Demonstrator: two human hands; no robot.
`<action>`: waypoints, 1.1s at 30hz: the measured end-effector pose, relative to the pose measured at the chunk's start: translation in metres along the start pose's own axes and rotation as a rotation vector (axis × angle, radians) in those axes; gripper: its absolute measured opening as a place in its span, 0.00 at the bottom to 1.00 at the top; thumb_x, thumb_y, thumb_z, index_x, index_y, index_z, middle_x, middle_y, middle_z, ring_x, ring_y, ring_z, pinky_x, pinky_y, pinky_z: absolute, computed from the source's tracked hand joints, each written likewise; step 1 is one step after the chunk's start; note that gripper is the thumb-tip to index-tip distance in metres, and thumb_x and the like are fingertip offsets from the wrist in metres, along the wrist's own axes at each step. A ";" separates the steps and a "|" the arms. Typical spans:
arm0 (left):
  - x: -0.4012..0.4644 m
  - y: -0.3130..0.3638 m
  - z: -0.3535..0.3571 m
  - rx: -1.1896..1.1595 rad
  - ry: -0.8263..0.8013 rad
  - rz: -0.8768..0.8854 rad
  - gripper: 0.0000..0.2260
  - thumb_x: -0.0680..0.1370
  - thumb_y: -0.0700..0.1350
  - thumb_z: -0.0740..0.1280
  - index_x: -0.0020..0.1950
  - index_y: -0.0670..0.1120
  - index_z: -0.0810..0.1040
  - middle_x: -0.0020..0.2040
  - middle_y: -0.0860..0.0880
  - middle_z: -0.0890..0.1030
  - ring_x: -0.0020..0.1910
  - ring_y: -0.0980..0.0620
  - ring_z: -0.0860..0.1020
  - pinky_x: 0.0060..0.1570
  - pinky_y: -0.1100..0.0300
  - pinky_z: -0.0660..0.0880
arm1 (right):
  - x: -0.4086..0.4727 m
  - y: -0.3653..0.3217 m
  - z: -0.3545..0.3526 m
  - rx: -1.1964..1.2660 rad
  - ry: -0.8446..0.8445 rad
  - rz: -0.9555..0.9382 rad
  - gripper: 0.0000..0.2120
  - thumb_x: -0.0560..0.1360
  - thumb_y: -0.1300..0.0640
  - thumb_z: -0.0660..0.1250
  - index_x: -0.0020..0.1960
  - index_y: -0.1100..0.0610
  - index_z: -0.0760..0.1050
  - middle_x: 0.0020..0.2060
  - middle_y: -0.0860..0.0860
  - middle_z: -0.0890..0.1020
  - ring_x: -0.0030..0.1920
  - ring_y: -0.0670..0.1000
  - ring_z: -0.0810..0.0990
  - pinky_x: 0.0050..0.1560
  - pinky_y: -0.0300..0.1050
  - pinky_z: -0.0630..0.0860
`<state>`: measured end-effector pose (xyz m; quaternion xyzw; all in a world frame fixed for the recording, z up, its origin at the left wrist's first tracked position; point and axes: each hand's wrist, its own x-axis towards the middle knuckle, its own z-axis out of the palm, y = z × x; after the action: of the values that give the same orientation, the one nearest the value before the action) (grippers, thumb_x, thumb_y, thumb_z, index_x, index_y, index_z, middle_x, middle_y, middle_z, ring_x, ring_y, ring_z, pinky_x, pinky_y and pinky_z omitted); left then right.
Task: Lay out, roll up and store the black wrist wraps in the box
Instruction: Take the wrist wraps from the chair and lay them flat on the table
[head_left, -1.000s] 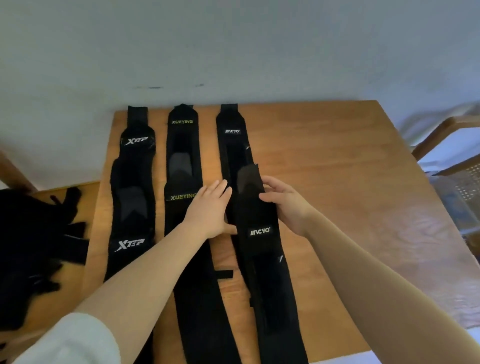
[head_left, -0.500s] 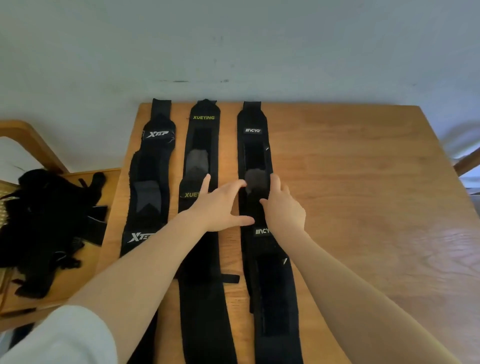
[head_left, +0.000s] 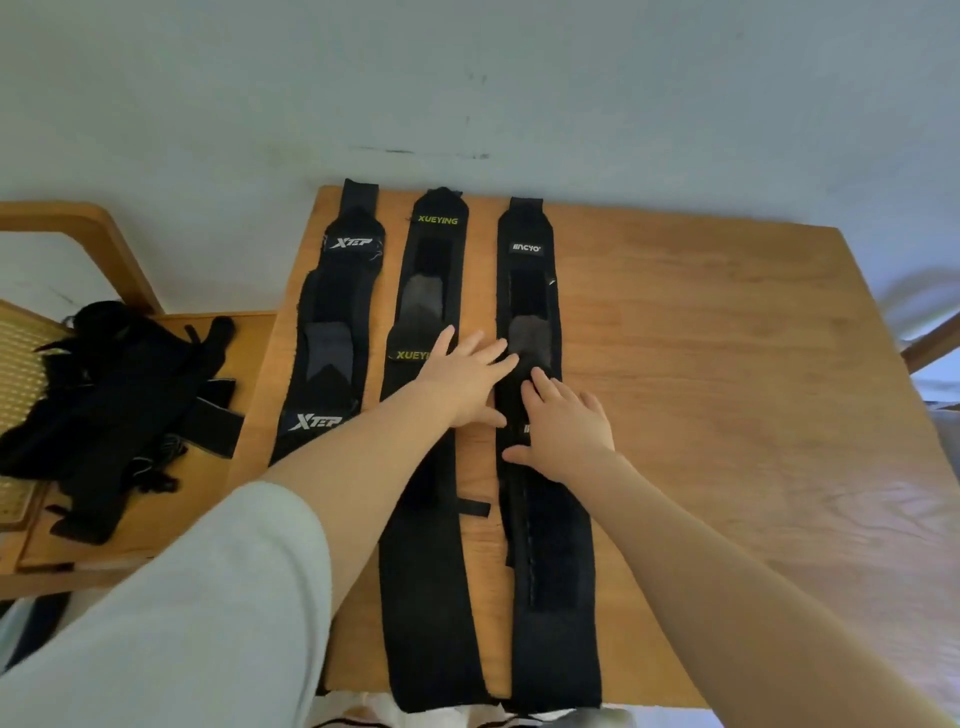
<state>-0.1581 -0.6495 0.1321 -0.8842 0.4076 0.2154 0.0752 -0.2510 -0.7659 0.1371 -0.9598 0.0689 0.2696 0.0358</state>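
My grip is loose on both sides: the left hand (head_left: 465, 382) lies flat with fingers spread, and the right hand (head_left: 563, 428) rests palm down, fingers straight, neither one holding anything. From the head view, the right hand presses on the right-hand wrap (head_left: 530, 291), near its middle where two lengths overlap; the left hand's fingertips reach that wrap's left edge while its palm sits over the middle wrap (head_left: 434, 244). The left wrap (head_left: 337, 296) lies untouched beside them. All three run in parallel strips along the worktop (head_left: 727, 364), their near ends hanging at its front edge. A heap of black straps (head_left: 114, 395) sits on the chair (head_left: 78, 228) to my left. I see no box. My worry: the overlapped piece may skew or bunch if I slide my palms unevenly, and the overhanging ends could drag a wrap off the edge.
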 end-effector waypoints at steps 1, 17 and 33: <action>-0.011 -0.004 -0.005 0.009 0.040 0.055 0.35 0.78 0.59 0.61 0.78 0.54 0.46 0.79 0.50 0.46 0.77 0.46 0.44 0.73 0.44 0.40 | -0.002 -0.002 -0.007 -0.012 -0.029 0.017 0.39 0.76 0.38 0.62 0.78 0.53 0.49 0.78 0.52 0.45 0.77 0.54 0.46 0.74 0.56 0.51; -0.353 -0.284 0.103 -0.712 0.362 -0.337 0.17 0.80 0.42 0.62 0.69 0.47 0.72 0.64 0.51 0.76 0.54 0.59 0.74 0.54 0.65 0.68 | -0.001 -0.391 0.008 0.372 0.273 -0.396 0.15 0.80 0.56 0.58 0.64 0.50 0.75 0.75 0.52 0.61 0.76 0.54 0.51 0.75 0.53 0.46; -0.270 -0.524 0.219 -0.763 0.141 -0.517 0.21 0.80 0.45 0.61 0.73 0.46 0.65 0.73 0.48 0.65 0.66 0.48 0.71 0.66 0.54 0.68 | 0.208 -0.539 0.061 0.828 -0.112 0.053 0.14 0.81 0.58 0.58 0.64 0.56 0.74 0.56 0.53 0.78 0.44 0.48 0.78 0.39 0.35 0.72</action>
<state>0.0117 -0.0526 0.0332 -0.9338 0.0697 0.2634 -0.2320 -0.0249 -0.2504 -0.0068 -0.8463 0.1939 0.2715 0.4154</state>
